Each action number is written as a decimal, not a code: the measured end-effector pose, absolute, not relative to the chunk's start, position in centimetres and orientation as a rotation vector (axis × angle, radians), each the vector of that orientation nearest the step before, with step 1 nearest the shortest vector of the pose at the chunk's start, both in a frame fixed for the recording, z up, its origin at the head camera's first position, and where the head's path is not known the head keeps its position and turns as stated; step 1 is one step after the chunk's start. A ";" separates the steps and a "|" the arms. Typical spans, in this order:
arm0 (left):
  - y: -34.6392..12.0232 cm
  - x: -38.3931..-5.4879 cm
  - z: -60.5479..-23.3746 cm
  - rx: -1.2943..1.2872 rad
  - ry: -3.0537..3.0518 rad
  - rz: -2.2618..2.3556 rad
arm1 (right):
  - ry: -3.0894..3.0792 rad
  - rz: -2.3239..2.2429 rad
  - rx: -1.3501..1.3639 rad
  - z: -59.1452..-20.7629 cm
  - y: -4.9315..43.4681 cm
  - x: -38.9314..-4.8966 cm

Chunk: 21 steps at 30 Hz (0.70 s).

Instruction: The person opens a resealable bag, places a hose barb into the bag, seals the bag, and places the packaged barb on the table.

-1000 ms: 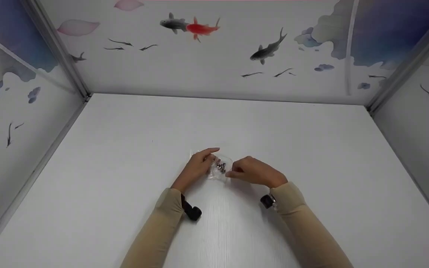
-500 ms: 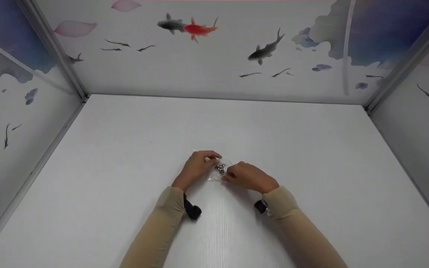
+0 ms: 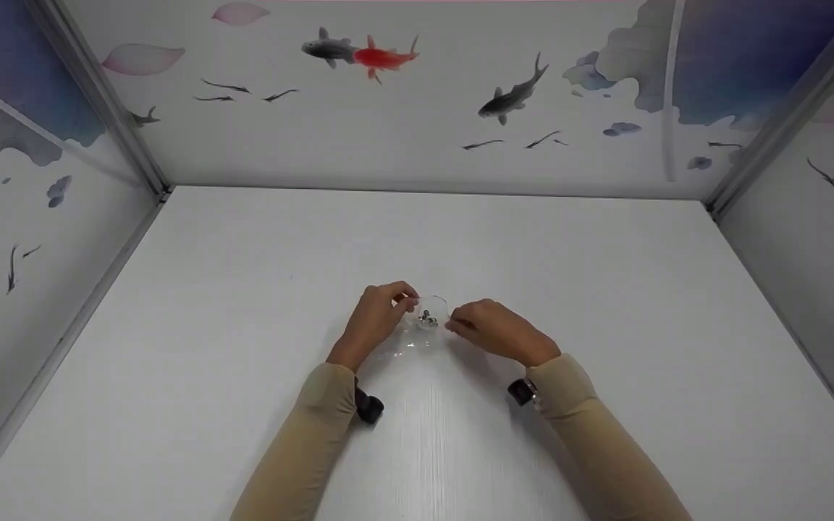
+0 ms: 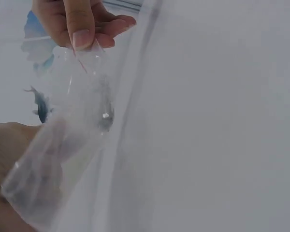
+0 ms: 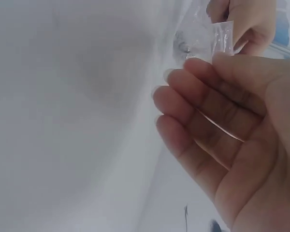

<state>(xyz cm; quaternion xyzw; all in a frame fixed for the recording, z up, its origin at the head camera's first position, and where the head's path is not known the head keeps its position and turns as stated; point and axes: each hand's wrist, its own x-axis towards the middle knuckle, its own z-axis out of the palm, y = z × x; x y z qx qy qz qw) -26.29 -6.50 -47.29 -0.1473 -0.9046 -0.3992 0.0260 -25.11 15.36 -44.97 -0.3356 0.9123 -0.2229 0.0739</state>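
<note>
A small clear plastic bag (image 3: pixel 431 302) hangs between the two hands, with a cluster of small shiny metal parts (image 3: pixel 427 318) inside. The left hand (image 3: pixel 377 318) grips its left side; in the left wrist view the bag (image 4: pixel 77 96) covers part of this hand's fingers. At the bag's other side, the right hand (image 3: pixel 500 329) pinches the edge between thumb and index finger. The right wrist view shows the other fingers (image 5: pixel 183 130) of that hand loosely bent below. A thin red line runs along the bag near the pinching thumb (image 4: pixel 81 36).
Both hands work over a white table (image 3: pixel 243 253). Panels printed with fish enclose it, among them the back wall (image 3: pixel 431 145). Each wrist carries a small black camera, the left one (image 3: pixel 369 409) and the right one (image 3: pixel 521 391).
Both hands first came closer together around the bag, then moved apart and slightly farther from the body. The bag is now stretched between them, its metal parts gathered lower in it.
</note>
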 end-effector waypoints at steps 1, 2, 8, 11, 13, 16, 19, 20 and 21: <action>-6.5 -26.2 -47.1 -0.451 -2.789 -1.209 | 2.747 -0.685 -1.013 -44.8 15.6 -25.2; -6.5 -26.1 -46.9 -0.448 -2.784 -1.179 | 2.758 -0.699 -1.017 -44.7 15.8 -25.3; -6.2 -25.6 -45.8 -0.448 -2.781 -0.994 | 2.826 -0.765 -1.018 -44.3 16.9 -25.6; -6.0 -25.5 -45.3 -0.453 -2.744 -0.958 | 2.854 -0.810 -1.025 -44.2 17.2 -25.7; -5.9 -25.4 -45.1 -0.460 -2.694 -0.938 | 2.872 -0.854 -1.029 -44.0 17.4 -25.7; -5.7 -25.2 -44.9 -0.455 -2.596 -0.874 | 2.901 -0.933 -1.045 -43.7 17.6 -25.8; -5.5 -25.1 -45.0 -0.439 -2.493 -0.814 | 2.930 -1.004 -1.054 -43.5 17.7 -25.9; -5.5 -25.1 -45.1 -0.432 -2.466 -0.798 | 2.935 -1.030 -1.053 -43.5 17.7 -26.0; -5.4 -25.1 -45.2 -0.425 -2.445 -0.791 | 2.940 -1.053 -1.044 -43.5 17.7 -26.0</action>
